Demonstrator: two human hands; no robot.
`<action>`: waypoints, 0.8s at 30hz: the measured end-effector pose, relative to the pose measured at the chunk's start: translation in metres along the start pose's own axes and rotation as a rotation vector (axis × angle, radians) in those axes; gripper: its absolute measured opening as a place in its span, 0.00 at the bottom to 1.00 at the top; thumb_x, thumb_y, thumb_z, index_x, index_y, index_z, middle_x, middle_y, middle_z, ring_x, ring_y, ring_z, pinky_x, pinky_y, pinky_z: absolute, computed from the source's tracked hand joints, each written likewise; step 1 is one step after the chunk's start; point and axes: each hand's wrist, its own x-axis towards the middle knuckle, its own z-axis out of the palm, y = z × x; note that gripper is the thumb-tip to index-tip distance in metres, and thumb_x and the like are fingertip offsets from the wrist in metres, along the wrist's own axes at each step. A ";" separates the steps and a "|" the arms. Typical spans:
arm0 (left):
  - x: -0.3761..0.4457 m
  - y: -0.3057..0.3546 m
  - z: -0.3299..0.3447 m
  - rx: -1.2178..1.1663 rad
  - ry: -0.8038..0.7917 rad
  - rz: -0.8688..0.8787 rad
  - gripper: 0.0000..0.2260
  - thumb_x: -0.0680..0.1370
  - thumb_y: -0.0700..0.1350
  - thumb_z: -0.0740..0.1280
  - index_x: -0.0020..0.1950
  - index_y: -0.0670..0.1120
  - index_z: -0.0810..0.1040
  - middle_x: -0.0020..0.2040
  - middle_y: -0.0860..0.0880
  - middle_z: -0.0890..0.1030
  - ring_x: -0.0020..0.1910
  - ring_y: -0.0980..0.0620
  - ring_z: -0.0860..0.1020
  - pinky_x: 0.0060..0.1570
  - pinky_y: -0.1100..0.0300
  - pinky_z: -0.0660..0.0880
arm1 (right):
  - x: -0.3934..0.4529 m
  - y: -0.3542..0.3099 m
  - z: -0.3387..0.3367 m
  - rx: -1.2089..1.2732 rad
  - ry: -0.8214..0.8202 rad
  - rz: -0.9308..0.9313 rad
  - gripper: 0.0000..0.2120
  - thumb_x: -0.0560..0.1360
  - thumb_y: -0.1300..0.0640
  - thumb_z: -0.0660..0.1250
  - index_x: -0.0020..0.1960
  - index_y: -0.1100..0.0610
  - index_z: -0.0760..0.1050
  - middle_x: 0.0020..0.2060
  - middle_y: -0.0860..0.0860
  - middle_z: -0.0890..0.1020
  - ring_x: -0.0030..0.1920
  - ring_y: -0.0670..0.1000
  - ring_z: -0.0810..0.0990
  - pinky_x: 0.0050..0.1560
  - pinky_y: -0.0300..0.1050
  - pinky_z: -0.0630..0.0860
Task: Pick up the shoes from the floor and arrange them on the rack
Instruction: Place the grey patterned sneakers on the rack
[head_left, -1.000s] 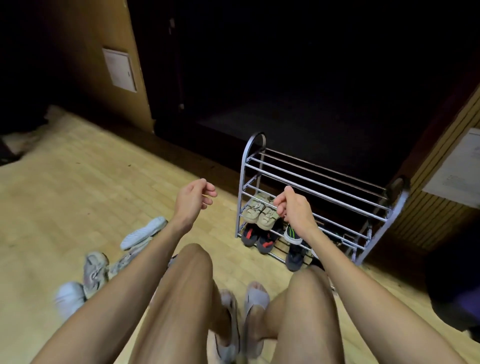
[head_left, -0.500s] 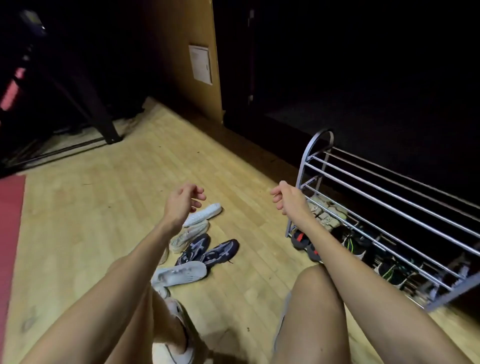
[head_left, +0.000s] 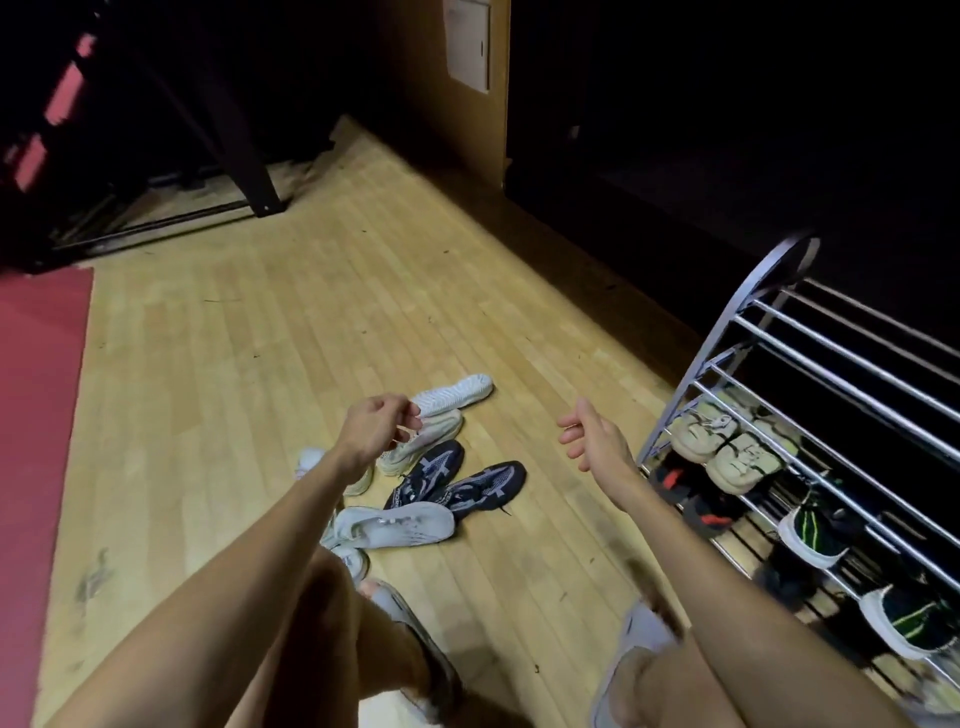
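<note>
Several loose shoes lie in a heap on the wooden floor: a white shoe sole-up (head_left: 457, 393), a cream sneaker (head_left: 426, 444), two dark navy sneakers (head_left: 480, 486) and a pale grey sneaker (head_left: 395, 525). My left hand (head_left: 376, 428) hovers above the cream sneaker, fingers loosely curled, holding nothing. My right hand (head_left: 595, 436) is open and empty, between the heap and the metal shoe rack (head_left: 727, 343). On the rack's middle shelf sits a beige pair (head_left: 727, 449); dark shoes with red and green marks stand on the shelf below.
A red mat (head_left: 36, 415) covers the floor on the left. A dark metal stand (head_left: 228, 130) is at the back left, a dark doorway behind the rack. My knees and sandalled feet (head_left: 628, 654) fill the bottom of the view.
The view has swung left from the rack toward the shoes on the floor. Both hands have come over the heap side; my right hand's fingers have spread open.
</note>
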 end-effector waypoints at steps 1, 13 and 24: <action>0.010 -0.008 -0.002 0.011 0.010 -0.022 0.14 0.82 0.46 0.57 0.45 0.43 0.80 0.40 0.45 0.83 0.32 0.51 0.74 0.32 0.60 0.68 | 0.010 0.005 0.006 -0.007 -0.010 0.012 0.26 0.82 0.37 0.49 0.51 0.53 0.79 0.40 0.49 0.79 0.39 0.48 0.75 0.41 0.44 0.69; 0.113 -0.082 -0.007 0.066 0.026 -0.212 0.15 0.82 0.44 0.56 0.46 0.40 0.79 0.42 0.42 0.81 0.34 0.51 0.74 0.31 0.62 0.67 | 0.113 0.042 0.094 -0.113 -0.153 0.144 0.27 0.83 0.40 0.47 0.49 0.54 0.80 0.41 0.51 0.80 0.39 0.50 0.76 0.41 0.43 0.69; 0.191 -0.174 0.002 0.250 -0.091 -0.472 0.14 0.83 0.45 0.57 0.56 0.38 0.78 0.49 0.43 0.82 0.37 0.51 0.77 0.34 0.61 0.71 | 0.179 0.076 0.179 -0.159 -0.217 0.237 0.24 0.82 0.40 0.46 0.44 0.48 0.77 0.43 0.51 0.82 0.41 0.51 0.78 0.49 0.52 0.74</action>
